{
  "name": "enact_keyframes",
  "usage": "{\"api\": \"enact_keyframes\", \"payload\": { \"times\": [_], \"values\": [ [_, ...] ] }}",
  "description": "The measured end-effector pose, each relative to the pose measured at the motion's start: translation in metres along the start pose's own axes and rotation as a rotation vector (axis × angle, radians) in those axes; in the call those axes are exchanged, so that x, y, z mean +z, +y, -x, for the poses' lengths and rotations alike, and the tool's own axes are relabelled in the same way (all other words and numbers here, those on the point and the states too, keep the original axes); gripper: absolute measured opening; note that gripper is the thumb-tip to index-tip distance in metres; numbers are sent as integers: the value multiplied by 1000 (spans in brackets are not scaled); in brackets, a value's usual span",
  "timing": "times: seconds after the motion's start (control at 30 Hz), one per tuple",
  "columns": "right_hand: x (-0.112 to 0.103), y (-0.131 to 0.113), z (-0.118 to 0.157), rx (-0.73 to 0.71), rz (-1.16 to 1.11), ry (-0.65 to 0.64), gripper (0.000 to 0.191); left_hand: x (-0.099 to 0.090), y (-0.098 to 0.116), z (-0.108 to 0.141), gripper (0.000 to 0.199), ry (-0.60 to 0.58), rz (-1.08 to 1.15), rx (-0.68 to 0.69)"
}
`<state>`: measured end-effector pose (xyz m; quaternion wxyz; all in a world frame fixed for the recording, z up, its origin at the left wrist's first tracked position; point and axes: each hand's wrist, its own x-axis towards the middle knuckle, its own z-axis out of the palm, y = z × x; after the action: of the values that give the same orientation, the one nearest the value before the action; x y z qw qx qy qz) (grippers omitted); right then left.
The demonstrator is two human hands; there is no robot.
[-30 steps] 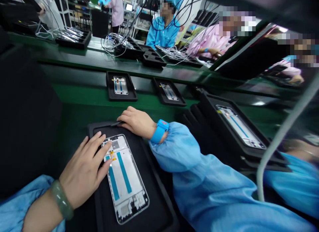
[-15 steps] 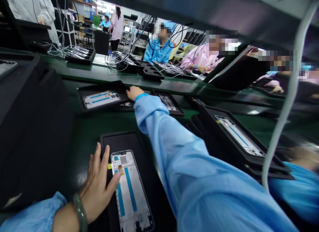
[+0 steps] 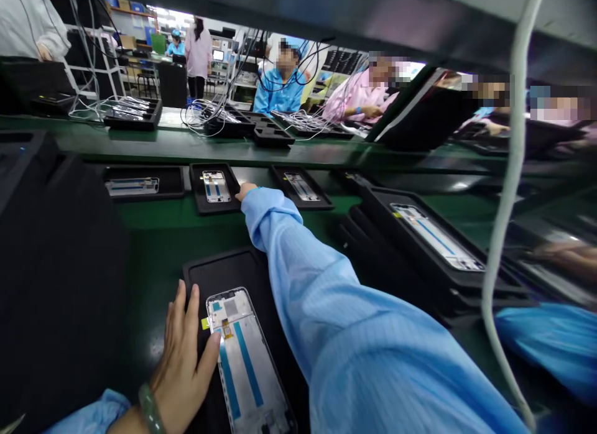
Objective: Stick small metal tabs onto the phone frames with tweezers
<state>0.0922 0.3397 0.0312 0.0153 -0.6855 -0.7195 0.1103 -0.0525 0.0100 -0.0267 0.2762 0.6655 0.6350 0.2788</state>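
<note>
My left hand (image 3: 184,359) rests with its fingers apart against the left edge of a white phone mid-frame (image 3: 245,359) with blue strips and a small yellow tab. That frame lies in a black tray (image 3: 219,272), its lower end cut off by the picture. Stretched far forward, my right hand (image 3: 245,190) holds nothing, and its fingertips are just right of a second black tray (image 3: 198,198). A similar phone frame (image 3: 216,186) lies in that tray.
Further black trays with frames (image 3: 133,186) (image 3: 301,187) stand along the green bench, and a large tray (image 3: 433,235) sits at right. A white cable (image 3: 510,204) hangs in front. Co-workers in smocks (image 3: 280,89) sit beyond tangled wires and stacked trays.
The tray with the sideways frame now lies further left, away from my right hand. The view has shifted slightly, and my left hand stays beside the near frame.
</note>
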Motion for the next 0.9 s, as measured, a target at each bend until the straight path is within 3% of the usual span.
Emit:
{"api": "enact_keyframes", "payload": {
  "times": [0.13, 0.27, 0.37, 0.47, 0.6, 0.73, 0.83, 0.9],
  "values": [
    [-6, 8, 10, 25, 52, -45, 32, -4, 0, 2, 61, -2, 45, -22],
    [-31, 14, 35, -16, 68, -24, 30, -8, -2, 3, 61, 16, 111, -48],
    [-51, 28, 78, -71, 61, -15, 29, -10, -8, 1, 59, 80, 157, -88],
    [-59, 46, 142, -142, 38, -18, 24, -14, -15, -5, 60, 170, 192, -129],
    [-45, 67, 236, -193, -53, -59, 21, -25, -13, -12, 58, 258, 240, -167],
    [-20, 80, 309, -109, -266, -193, 20, -34, 3, -14, 61, 287, 233, -266],
    [-9, 89, 334, -104, -355, -261, 22, -32, 8, -14, 66, 257, 281, -336],
    [-8, 99, 331, -169, -442, -287, 23, -29, 2, -15, 66, 245, 297, -332]
  ]
}}
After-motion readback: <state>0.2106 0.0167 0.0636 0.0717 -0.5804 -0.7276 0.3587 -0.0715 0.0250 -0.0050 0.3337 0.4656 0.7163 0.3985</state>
